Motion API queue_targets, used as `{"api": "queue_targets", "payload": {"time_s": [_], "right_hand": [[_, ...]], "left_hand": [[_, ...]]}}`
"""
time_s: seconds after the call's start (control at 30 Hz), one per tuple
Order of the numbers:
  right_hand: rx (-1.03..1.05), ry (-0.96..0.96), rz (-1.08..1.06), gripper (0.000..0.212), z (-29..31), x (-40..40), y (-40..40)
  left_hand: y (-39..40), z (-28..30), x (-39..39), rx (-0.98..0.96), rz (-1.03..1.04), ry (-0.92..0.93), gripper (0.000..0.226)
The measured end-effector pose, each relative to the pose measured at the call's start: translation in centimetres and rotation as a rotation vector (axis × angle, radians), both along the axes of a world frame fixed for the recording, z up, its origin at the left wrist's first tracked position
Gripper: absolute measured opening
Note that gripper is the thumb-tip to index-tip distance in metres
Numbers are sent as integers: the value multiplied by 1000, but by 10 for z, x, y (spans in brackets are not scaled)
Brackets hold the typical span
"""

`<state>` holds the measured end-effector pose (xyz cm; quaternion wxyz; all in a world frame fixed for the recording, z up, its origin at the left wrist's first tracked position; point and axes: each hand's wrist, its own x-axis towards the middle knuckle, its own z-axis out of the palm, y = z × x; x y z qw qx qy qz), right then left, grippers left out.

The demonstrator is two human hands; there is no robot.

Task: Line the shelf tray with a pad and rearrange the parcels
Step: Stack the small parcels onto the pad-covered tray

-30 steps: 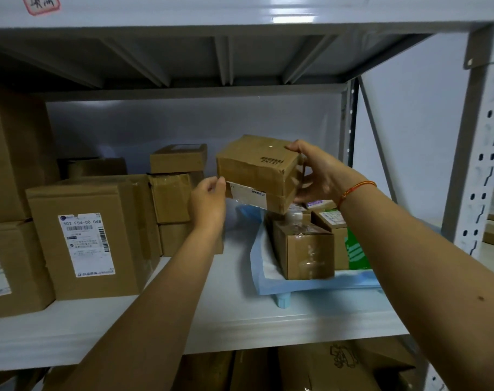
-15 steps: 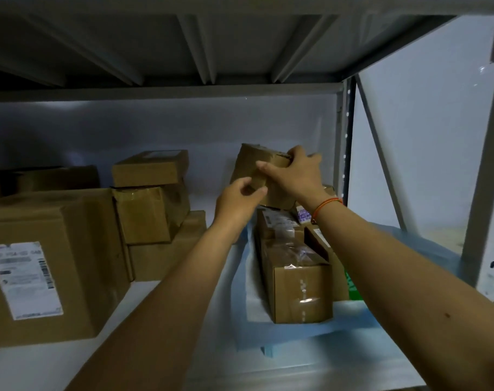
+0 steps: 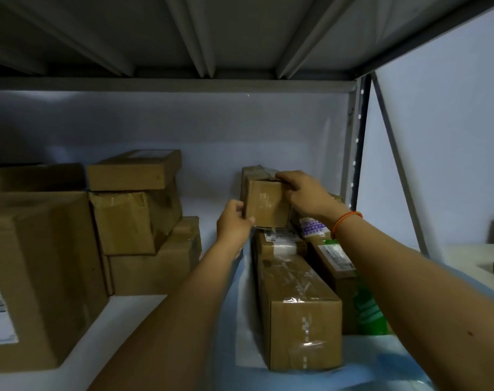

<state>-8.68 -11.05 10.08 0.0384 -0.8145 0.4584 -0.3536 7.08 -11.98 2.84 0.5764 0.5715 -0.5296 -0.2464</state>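
Observation:
A small brown cardboard parcel (image 3: 265, 206) is held at the back of the shelf, above the far end of a long taped parcel (image 3: 296, 303). My left hand (image 3: 234, 224) grips its lower left side. My right hand (image 3: 302, 193), with an orange band at the wrist, holds its top right edge. A light blue pad (image 3: 240, 320) lies on the white shelf tray (image 3: 127, 314) under the long parcel and a neighbouring parcel with green print (image 3: 350, 283). Whether the small parcel rests on anything behind is hidden.
A stack of three brown boxes (image 3: 138, 221) stands left of centre. A large labelled box (image 3: 37, 277) fills the near left. The upper shelf's ribbed underside (image 3: 240, 38) hangs close overhead. A grey upright post (image 3: 358, 142) bounds the right side.
Both hands have carried the small parcel deeper into the shelf and lower, turning it end-on over the far end of the long parcel. My head has moved closer in.

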Motion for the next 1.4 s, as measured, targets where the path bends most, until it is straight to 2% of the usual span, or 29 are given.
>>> {"api": "queue_targets", "payload": {"time_s": [0.3, 0.43, 0.53, 0.63, 0.7, 0.8, 0.9, 1.07, 1.2, 1.4], "right_hand": [[97, 80, -74, 55, -8, -7, -13], [109, 53, -94, 57, -10, -4, -18], [27, 19, -166, 53, -7, 5, -24], [-93, -75, -220, 41, 7, 30, -18], [-102, -149, -178, 33, 20, 55, -8], [114, -329, -28, 27, 36, 101, 9], [510, -644, 170, 34, 40, 147, 25], [902, -674, 247, 56, 33, 197, 45], [1009, -779, 253, 52, 28, 216, 47], [977, -999, 293, 31, 32, 217, 52]], "left_hand": [[-6, -6, -18, 150, -109, 13, 23], [0, 0, -19, 205, -107, -35, 41], [11, 9, -16, 183, 4, -51, 53], [27, 23, -4, 78, 176, -29, 40], [38, 31, 7, -21, 252, 26, 31], [53, 38, 31, -147, 294, 196, 19], [69, 41, 62, -167, 321, 301, 16], [104, 46, 112, -173, 381, 354, 23], [122, 45, 136, -165, 408, 336, 24], [136, 41, 142, -144, 378, 324, 23]]}}
